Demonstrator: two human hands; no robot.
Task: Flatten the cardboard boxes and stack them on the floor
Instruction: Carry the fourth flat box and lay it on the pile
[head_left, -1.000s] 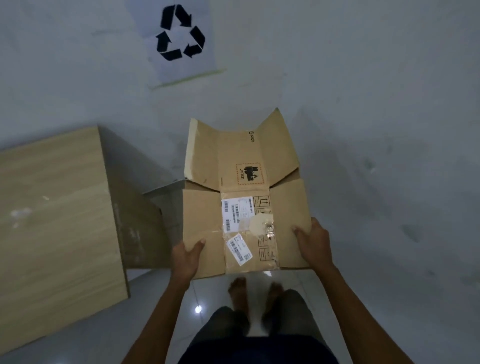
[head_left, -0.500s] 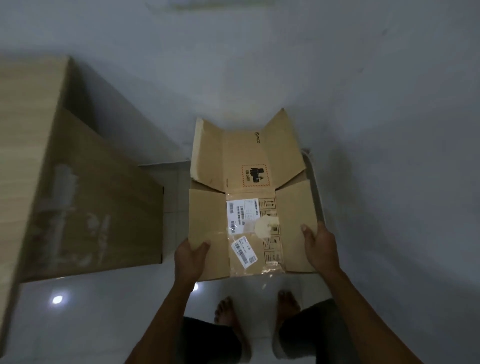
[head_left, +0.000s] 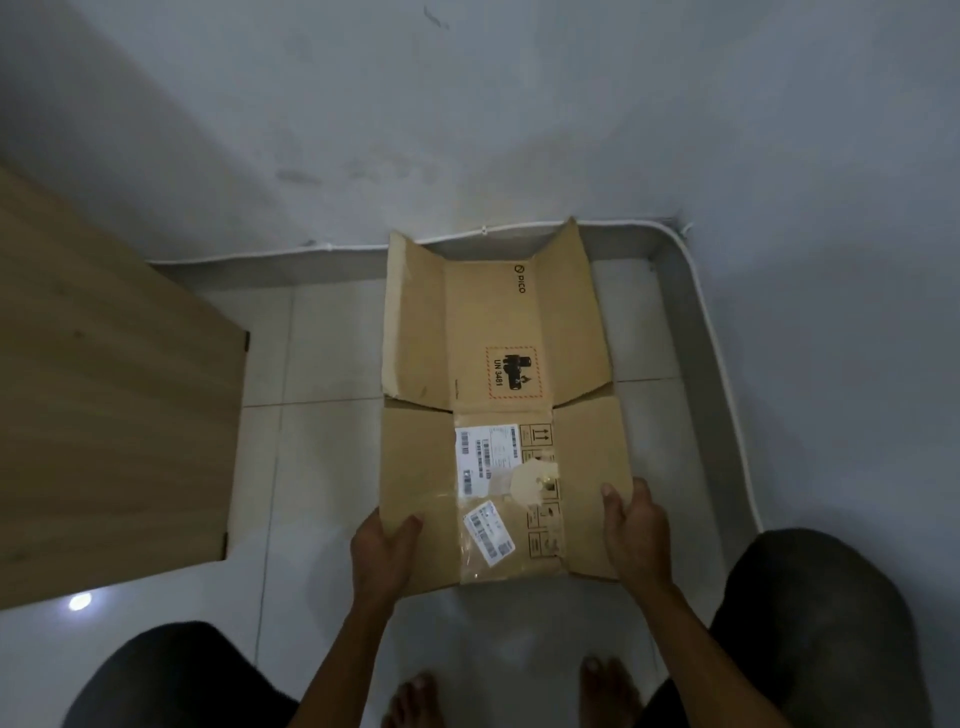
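Brown flattened cardboard box (head_left: 498, 332) with white shipping labels (head_left: 485, 452) is low over the pale tiled floor (head_left: 322, 353), close to the grey wall (head_left: 467, 130); whether it touches the tiles, I cannot tell. The left hand (head_left: 382, 551) pinches its near left edge, thumb on top, the other fingers hidden beneath. The right hand (head_left: 636, 530) pinches the near right edge the same way. A light wooden table (head_left: 104, 389) stands at the left.
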